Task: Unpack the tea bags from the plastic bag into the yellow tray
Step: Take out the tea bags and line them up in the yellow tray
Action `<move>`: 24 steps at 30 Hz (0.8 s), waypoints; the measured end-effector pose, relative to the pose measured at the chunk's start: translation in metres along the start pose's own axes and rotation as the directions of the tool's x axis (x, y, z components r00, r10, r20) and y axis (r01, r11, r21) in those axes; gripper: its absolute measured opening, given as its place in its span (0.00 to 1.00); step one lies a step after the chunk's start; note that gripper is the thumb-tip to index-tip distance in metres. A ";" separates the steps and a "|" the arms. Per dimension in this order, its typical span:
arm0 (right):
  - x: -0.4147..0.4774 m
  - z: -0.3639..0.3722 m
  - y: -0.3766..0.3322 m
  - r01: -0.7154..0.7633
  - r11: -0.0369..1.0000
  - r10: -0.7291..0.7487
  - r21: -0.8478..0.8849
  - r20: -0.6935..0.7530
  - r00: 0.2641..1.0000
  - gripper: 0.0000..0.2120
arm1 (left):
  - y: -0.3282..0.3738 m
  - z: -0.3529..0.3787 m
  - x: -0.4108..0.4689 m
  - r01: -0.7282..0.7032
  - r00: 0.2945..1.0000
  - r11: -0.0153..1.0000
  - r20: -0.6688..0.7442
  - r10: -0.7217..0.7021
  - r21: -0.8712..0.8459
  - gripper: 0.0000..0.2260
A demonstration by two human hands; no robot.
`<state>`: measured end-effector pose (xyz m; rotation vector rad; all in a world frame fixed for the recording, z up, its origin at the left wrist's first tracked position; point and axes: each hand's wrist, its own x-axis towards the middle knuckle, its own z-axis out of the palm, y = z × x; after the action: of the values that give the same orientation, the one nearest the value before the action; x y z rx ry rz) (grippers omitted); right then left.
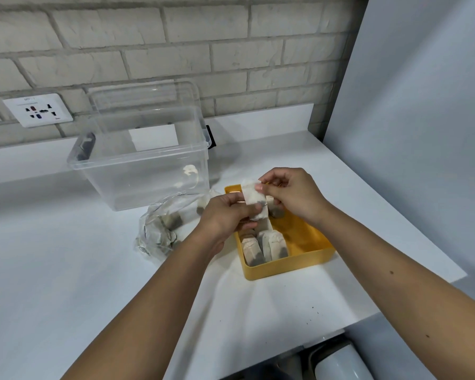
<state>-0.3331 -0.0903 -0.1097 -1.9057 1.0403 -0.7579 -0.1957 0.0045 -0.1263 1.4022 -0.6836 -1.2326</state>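
White counter point(66, 270) holds a yellow tray point(307, 255). Above the tray, left hand point(225, 215) and right hand point(291, 193) pinch one tea bag point(254, 200); plastic bag point(159, 231) lies left of the tray.

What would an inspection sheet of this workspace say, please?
Surface: white countertop, with a few dark specks near its front edge.
Job's things: yellow rectangular plastic tray holds several tea bags; a white paper tea bag is held above it; a crumpled clear plastic bag left of the tray still has some inside.
Clutter: clear plastic storage box, open, behind the bag.
Hands: left hand and right hand both pinch the held tea bag.
Cables: nothing seen.
Surroundings: white brick wall with a white wall socket.
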 end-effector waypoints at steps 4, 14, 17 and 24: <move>0.003 -0.012 -0.002 -0.077 0.985 0.084 0.153 -0.040 0.996 0.06 | -0.001 -0.003 0.000 -0.008 1.000 1.000 -0.017 0.009 0.017 0.14; 0.013 -0.009 0.044 -0.192 0.904 0.230 -0.382 0.054 0.972 0.06 | 0.001 -0.019 0.005 -0.032 0.989 0.999 -0.144 0.032 0.004 0.02; 0.018 0.004 0.052 -0.195 0.837 0.245 -0.511 0.033 0.969 0.07 | 0.000 -0.018 0.004 -0.033 0.990 0.999 -0.136 0.034 0.013 0.02; 0.028 0.016 0.057 -0.245 0.731 0.287 -0.637 -0.040 0.957 0.05 | 0.000 -0.019 0.005 -0.034 0.992 0.999 -0.124 0.036 0.020 0.02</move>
<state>-0.3286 -0.1274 -0.1631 -2.2358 1.6420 -0.1659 -0.1761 0.0067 -0.1302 1.4624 -0.6323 -1.1043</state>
